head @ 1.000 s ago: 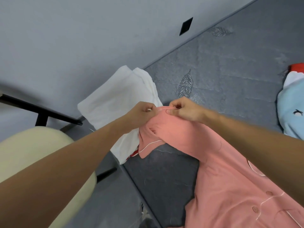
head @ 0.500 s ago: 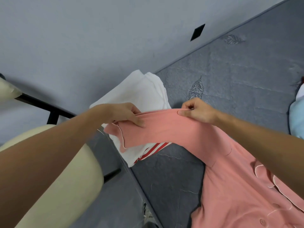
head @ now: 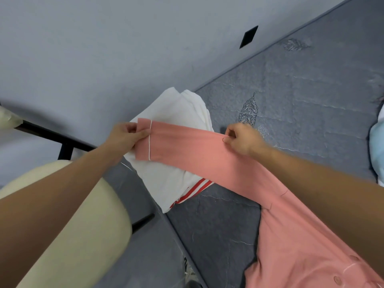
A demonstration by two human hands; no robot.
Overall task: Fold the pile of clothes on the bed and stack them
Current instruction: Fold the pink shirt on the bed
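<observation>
Both hands pinch the pink shirt's sleeve (head: 187, 150) taut above the bed (head: 301, 104): left hand (head: 126, 136) at the cuff, right hand (head: 241, 138) mid-sleeve. I fear it drags the folded white stack (head: 166, 175) off the edge.

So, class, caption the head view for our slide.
Left hand and right hand stretch a pink shirt sleeve over white clothes.

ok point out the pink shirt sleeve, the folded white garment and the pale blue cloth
pink shirt sleeve (head: 187, 148), head view, mid-sleeve
folded white garment (head: 166, 179), head view, top layer
pale blue cloth (head: 377, 146), head view, visible edge
</observation>
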